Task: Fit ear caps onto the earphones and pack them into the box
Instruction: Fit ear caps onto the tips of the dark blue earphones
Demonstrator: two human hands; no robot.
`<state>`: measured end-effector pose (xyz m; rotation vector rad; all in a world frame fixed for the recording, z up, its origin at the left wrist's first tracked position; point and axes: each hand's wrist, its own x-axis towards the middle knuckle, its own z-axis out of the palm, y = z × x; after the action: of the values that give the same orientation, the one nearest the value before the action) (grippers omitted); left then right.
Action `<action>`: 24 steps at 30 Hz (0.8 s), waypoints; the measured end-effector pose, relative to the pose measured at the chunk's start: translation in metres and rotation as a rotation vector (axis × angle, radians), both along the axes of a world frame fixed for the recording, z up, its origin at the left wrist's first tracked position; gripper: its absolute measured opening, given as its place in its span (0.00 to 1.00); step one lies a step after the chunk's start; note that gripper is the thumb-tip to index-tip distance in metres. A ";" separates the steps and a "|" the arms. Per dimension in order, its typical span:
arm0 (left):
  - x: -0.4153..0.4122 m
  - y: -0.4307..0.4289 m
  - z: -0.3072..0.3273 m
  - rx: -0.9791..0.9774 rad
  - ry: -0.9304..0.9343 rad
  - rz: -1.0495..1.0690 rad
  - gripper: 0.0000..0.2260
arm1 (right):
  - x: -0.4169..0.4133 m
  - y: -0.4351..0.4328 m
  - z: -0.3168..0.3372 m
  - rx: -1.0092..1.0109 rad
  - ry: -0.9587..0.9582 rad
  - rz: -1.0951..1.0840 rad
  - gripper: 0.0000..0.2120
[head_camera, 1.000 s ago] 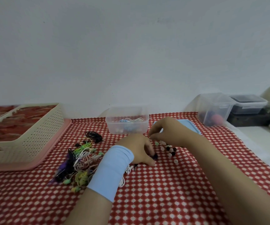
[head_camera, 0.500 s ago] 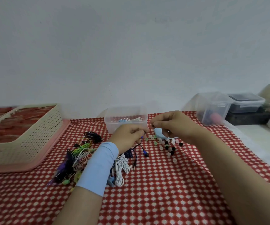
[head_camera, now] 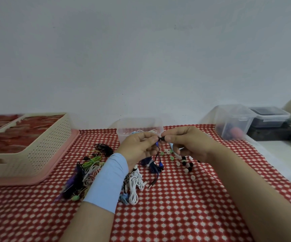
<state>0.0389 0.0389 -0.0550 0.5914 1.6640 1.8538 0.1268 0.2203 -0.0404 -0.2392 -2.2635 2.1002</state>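
On the table (head_camera: 176, 215), before the clear box (head_camera: 123, 135), the left hand (head_camera: 137, 145) pinches a blue earphone (head_camera: 157, 143) by its bud. The right hand (head_camera: 190, 144) pinches a black cap (head_camera: 162, 138) against it. Both seem light. The cap looks soft and easily dropped, so hold its rim and the bud's stiff shell.

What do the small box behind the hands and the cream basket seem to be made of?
The box looks like clear, slightly cloudy plastic: white cables show through its wall. The basket seems matt moulded plastic, judging by its even rows of small holes.
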 end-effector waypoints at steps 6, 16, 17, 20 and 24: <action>0.000 -0.001 -0.002 0.012 -0.025 -0.021 0.10 | 0.000 -0.002 0.000 0.014 0.020 0.029 0.09; 0.002 0.000 -0.002 0.020 0.012 0.020 0.08 | -0.001 -0.005 -0.003 0.004 0.018 -0.002 0.09; 0.002 0.000 -0.002 0.014 0.026 0.027 0.07 | -0.001 -0.006 -0.003 0.008 0.015 -0.006 0.09; 0.000 0.000 -0.001 -0.005 0.073 0.053 0.05 | -0.001 -0.008 -0.002 0.017 0.015 -0.026 0.08; -0.001 0.000 0.002 0.021 0.060 0.064 0.05 | 0.001 -0.007 0.002 0.013 0.042 -0.012 0.08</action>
<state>0.0377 0.0392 -0.0535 0.6150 1.7228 1.9176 0.1279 0.2135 -0.0384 -0.2056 -2.2459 2.0632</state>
